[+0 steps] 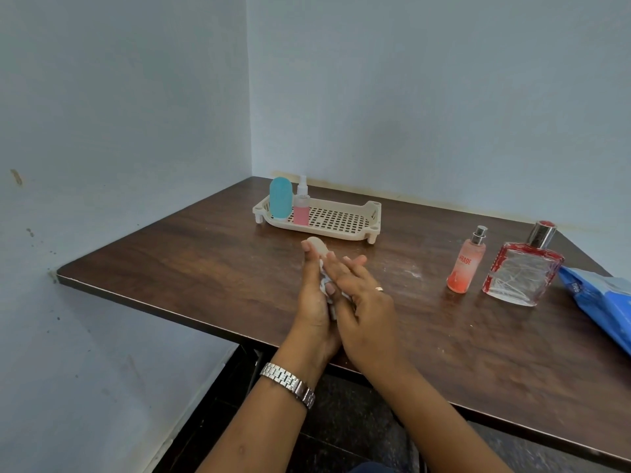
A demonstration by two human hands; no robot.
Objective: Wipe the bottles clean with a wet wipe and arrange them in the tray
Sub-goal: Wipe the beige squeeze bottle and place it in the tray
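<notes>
The two hands are pressed together palm to palm on the near side of the tray [324,232], just short of its front rim. The left hand [312,302], with a metal watch [288,384] on its wrist, cups a small pale bottle [317,243]. Only the bottle's rounded top shows, above the fingertips. What looks like the left thumb is folded across a white wet wipe [322,281] bunched around the bottle. The right hand [365,302] wears a ring [379,288]. It lies flat against the wipe from the other side, with its fingers straight and close together. Most of the bottle's body is hidden between the palms.

Well to the right of the tray and slightly nearer than it, a blue packet [601,298] lies at the edge of the wooden table [205,268]. Next to the packet on its tray side stands a square clear glass bottle [522,271] with red edging and a silver cap. An orange spray bottle [466,264] stands upright just beside that one, closer to the tray but still apart from it.

The tray is cream plastic with a perforated floor and short feet, and it sits towards the far corner of the table. Two bottles stand upright at its left end. One is a rounded blue bottle [280,198] in the corner, and the other is a slim pink spray bottle [302,208] with a clear cap, touching or nearly touching the blue one's right side. The perforated floor shows bare across the middle and right of the tray.
</notes>
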